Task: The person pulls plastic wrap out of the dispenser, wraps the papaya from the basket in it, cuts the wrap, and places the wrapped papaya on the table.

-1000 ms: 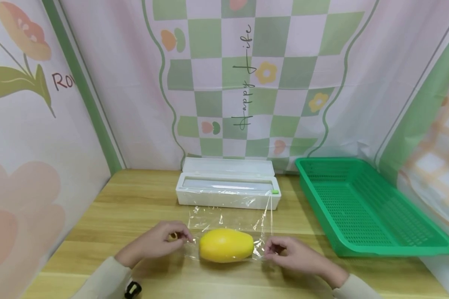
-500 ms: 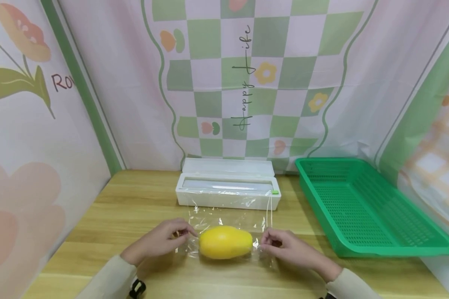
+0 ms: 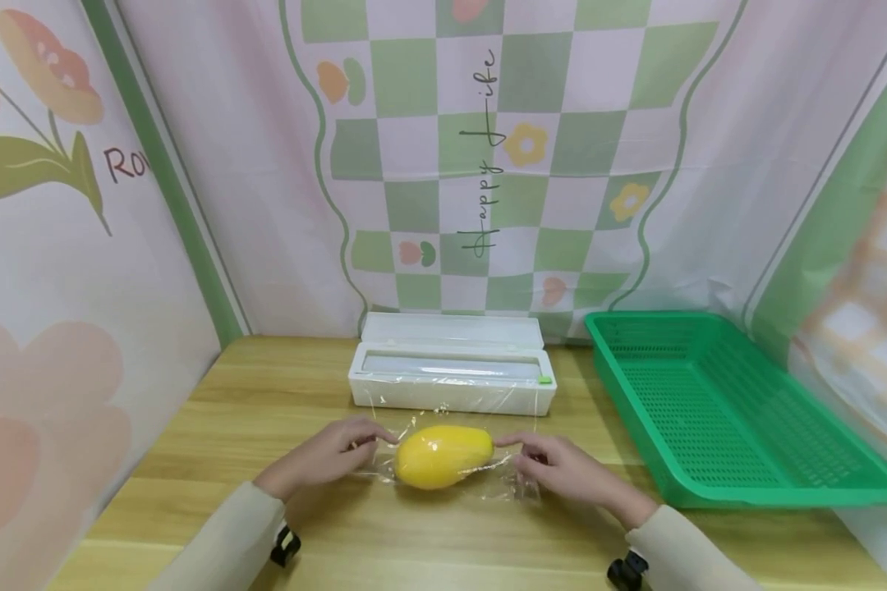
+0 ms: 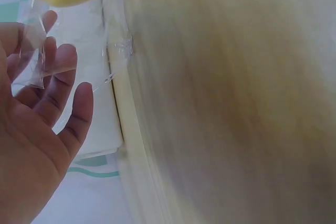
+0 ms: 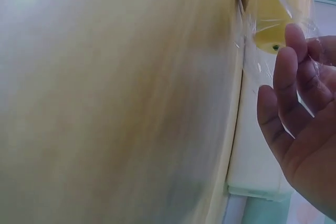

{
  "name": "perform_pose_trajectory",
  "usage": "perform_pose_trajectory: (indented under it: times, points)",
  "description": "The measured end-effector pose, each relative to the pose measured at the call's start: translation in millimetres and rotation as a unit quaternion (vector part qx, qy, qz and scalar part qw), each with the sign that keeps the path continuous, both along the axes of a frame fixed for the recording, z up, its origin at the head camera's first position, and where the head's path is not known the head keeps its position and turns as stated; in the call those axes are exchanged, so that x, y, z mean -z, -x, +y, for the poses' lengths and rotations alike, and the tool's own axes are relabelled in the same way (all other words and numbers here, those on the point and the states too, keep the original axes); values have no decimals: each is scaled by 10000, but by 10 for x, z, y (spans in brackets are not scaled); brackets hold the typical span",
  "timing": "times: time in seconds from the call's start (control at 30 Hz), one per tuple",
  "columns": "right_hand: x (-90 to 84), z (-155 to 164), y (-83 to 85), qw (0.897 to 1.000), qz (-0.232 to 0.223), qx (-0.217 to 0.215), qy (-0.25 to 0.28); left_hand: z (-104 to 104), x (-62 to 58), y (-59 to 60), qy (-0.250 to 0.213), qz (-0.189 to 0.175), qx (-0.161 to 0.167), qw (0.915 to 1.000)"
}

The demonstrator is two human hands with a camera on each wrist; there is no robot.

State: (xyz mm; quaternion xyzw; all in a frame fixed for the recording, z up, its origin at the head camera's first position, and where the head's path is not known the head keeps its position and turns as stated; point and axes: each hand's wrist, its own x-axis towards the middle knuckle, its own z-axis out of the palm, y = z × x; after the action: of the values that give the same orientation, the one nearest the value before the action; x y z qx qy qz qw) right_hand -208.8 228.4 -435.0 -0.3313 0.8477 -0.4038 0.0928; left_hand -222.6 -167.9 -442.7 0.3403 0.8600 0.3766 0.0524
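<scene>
A yellow oval fruit lies on a sheet of clear cling film on the wooden table, just in front of the white film dispenser. My left hand is at the fruit's left end, its fingers fairly straight, with film against them. At the right end, my right hand has its forefinger stretched out to the fruit. In the right wrist view the fingers are relaxed beside the film-covered fruit. Film lies over the fruit's top.
The dispenser's lid is open, and film runs from it down to the fruit. A green slotted basket stands at the right of the table. Printed cloth walls close the back and both sides. Bare wood lies to the left.
The fruit has moved away from me toward the dispenser, both hands going with it. Film now covers its top, and the stretch between dispenser and fruit is shorter.
</scene>
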Motion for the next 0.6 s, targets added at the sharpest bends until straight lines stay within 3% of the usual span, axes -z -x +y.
perform_pose_trajectory:
  times: [0.23, 0.43, 0.6]
  points:
    - [-49, -57, 119, 9998, 39, 164, -138, 21, 13, 82, 17, 198, -12, 9998]
    - [-97, -111, 213, 9988, -357, 18, -326, 58, 39, 115, 118, 132, -84, 9998]
    - [-80, -145, 284, 9981, -394, 143, -447, 92, 71, 137, 43, 16, -67, 10000]
